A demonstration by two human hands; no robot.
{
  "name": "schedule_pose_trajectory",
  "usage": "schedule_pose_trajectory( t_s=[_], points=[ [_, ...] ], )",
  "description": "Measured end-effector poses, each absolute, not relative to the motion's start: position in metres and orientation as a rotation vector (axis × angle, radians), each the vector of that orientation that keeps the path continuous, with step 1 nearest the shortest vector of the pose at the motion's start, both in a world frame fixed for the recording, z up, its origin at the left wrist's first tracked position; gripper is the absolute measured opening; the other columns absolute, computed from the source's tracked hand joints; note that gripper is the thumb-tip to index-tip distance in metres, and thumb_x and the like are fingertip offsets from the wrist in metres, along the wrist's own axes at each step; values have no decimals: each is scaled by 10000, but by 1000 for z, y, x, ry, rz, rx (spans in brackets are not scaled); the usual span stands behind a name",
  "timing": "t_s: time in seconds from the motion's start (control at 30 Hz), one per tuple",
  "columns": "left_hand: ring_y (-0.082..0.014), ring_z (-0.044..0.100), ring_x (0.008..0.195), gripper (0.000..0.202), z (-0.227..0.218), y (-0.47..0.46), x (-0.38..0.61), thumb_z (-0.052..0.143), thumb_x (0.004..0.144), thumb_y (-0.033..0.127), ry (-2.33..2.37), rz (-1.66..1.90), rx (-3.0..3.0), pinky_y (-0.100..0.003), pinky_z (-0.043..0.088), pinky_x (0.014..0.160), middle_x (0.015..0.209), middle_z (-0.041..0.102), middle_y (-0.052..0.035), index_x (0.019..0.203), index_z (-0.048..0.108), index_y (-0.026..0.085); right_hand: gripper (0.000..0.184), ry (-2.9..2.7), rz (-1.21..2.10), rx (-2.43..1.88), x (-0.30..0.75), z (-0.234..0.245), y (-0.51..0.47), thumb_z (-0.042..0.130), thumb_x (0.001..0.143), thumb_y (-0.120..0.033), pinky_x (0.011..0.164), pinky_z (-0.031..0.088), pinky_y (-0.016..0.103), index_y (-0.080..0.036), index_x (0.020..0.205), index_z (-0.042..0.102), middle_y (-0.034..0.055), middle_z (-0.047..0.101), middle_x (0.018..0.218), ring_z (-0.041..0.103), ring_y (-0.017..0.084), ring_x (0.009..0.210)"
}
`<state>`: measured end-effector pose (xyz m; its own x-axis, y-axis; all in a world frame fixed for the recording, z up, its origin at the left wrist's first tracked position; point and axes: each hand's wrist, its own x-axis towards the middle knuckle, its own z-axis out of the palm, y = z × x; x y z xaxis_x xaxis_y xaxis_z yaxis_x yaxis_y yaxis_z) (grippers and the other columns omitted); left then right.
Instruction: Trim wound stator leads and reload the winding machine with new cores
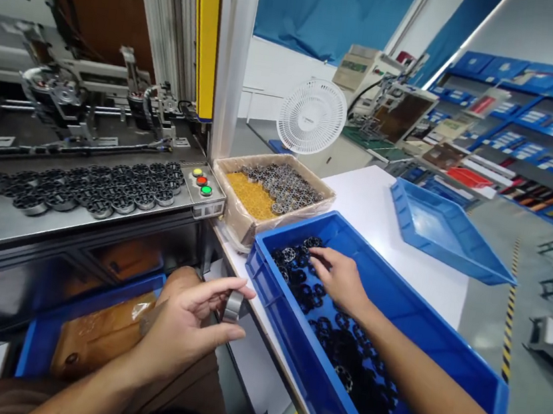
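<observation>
My left hand [185, 330] pinches a small silver metal ring [232, 306] between thumb and fingers, held in the air beside the white table's edge. My right hand [341, 279] reaches into a long blue bin [424, 319], its fingers curled down onto several black ring parts [299, 270] at the bin's far end. More black rings lie along the bin's floor under my forearm. Whether the right fingers have gripped one is hidden.
A cardboard box [240, 212] with several silver rings stands behind the bin. Rows of dark rings [102, 189] lie on the machine's steel ledge by coloured buttons [202, 182]. A shallow blue tray [445, 231], a white fan [312, 117], a lower blue crate [40, 346] and shelving surround.
</observation>
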<state>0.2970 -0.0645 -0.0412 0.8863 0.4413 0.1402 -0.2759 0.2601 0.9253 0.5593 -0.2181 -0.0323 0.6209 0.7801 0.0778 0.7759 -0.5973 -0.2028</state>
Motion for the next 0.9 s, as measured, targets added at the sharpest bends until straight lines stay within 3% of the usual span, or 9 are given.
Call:
schedule_pose_trajectory(
  t_s=[0.1, 0.2, 0.27, 0.37, 0.57, 0.73, 0.9],
  points=[
    [-116, 729, 830, 524, -41, -69, 302, 828, 672, 45, 129, 438, 1157, -178, 588, 762, 1074, 776, -41, 1133, 732, 275, 204, -1373, -34, -2294, 505, -8, -226, 525, 978, -247, 927, 536, 307, -201, 1115, 669, 61, 713, 1090, 670, 173, 1025],
    [-132, 740, 861, 525, -39, -78, 307, 845, 638, 30, 93, 366, 1121, -182, 588, 783, 1064, 781, -31, 1093, 748, 273, 175, -1472, 25, -1675, 459, 6, -236, 598, 922, -163, 808, 555, 302, -210, 1061, 694, 57, 663, 989, 657, 161, 918],
    [-137, 742, 874, 527, -40, -85, 310, 858, 622, 37, 67, 321, 1094, -176, 581, 795, 1013, 792, -25, 1085, 751, 264, 238, -1472, 77, -1501, 443, 7, -238, 621, 890, -102, 751, 547, 293, -206, 1095, 685, 55, 632, 954, 636, 152, 872],
    [-136, 742, 873, 507, -42, -95, 314, 868, 621, 63, 49, 291, 1057, -154, 572, 783, 958, 799, -22, 1080, 750, 242, 261, -1451, 81, -1443, 438, 1, -236, 635, 860, -58, 756, 540, 329, -182, 1088, 658, 65, 652, 925, 628, 172, 868],
    [-164, 748, 943, 507, -46, -101, 313, 855, 637, 57, 50, 377, 1103, -162, 574, 824, 1037, 791, -33, 1097, 741, 239, 331, -1590, -70, -1419, 441, -2, -236, 610, 815, -1, 749, 541, 368, -157, 1107, 628, 96, 641, 960, 621, 195, 873],
    [-180, 761, 896, 476, -40, -97, 308, 852, 632, 52, 98, 440, 1164, -193, 603, 802, 999, 798, -31, 1063, 748, 226, 508, -1729, -103, -1379, 442, -1, -235, 616, 788, -63, 810, 563, 437, -127, 1285, 533, 144, 623, 1058, 618, 249, 984],
    [-200, 766, 888, 494, -37, -94, 307, 867, 605, 56, 122, 394, 1131, -219, 618, 793, 971, 802, -26, 1052, 753, 232, 478, -1824, -266, -1374, 446, -5, -235, 626, 849, -80, 816, 575, 441, -140, 1311, 521, 144, 642, 1054, 626, 245, 995]
  ],
)
